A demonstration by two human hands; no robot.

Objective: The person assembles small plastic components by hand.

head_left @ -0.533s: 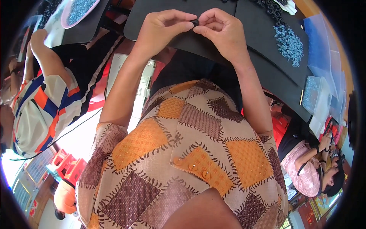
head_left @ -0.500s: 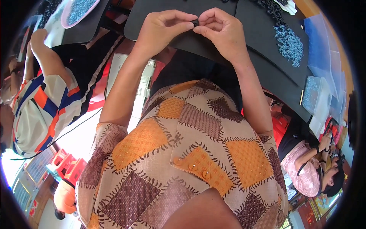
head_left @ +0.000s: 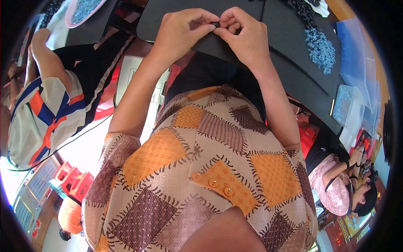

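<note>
Little differs from half a second ago; both hands remain together over the near edge of the counter [head_left: 289, 63], which is covered with a dark mat, and the fingers have only shifted slightly around the same small dark part [head_left: 215, 24]; the left hand [head_left: 182, 33] pinches that part narrowly between thumb and forefinger, its other fingers curled; the right hand [head_left: 245, 35] meets it fingertip to fingertip, closed narrowly on the same part, so the part sits held between the two hands just above the counter's near edge; what kind of part it is cannot be told, being mostly hidden by the fingers. Toward the counter's right side lies a loose heap of small blue-grey pieces [head_left: 321, 48], with a darker pile [head_left: 302, 10] beyond it at the far edge; at the right edge stands a clear plastic tray [head_left: 345, 105] holding more pale blue pieces; at the far left a round pink dish [head_left: 84, 8] holds blue-grey pieces too, near another person's arm [head_left: 44, 59]; a second person in pink [head_left: 336, 185] sits at the lower right.
</note>
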